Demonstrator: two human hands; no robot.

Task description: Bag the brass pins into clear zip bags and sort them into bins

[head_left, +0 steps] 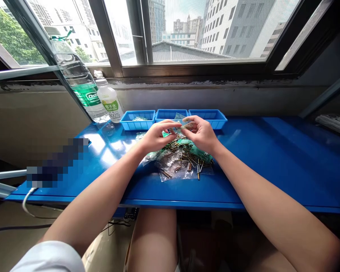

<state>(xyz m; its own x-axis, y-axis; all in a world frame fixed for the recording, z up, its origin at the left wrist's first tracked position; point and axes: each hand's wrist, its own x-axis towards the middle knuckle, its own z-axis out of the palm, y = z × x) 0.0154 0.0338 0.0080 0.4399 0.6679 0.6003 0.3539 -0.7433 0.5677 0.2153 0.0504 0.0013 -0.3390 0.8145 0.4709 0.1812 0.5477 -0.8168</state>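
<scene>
My left hand [160, 136] and my right hand [200, 133] meet above a heap of screws and small clear bags [184, 153]. Between them is a small clear plastic bag [180, 118], pinched by the fingers of both hands. Its contents are too small to make out. Some bags in the heap look green, and loose metal screws [198, 172] lie at its front edge. Just behind the hands stand three blue trays in a row: the left tray [138, 124] holds some clear bags, the middle tray [171, 111] is partly hidden by my hands, and the right tray [219, 122] is at the end.
A large water bottle [85, 90] and a smaller white bottle [110, 100] stand at the back left of the blue table [272, 162]. A blurred dark object [62, 162] with a cable lies at the left. Windows rise behind the table.
</scene>
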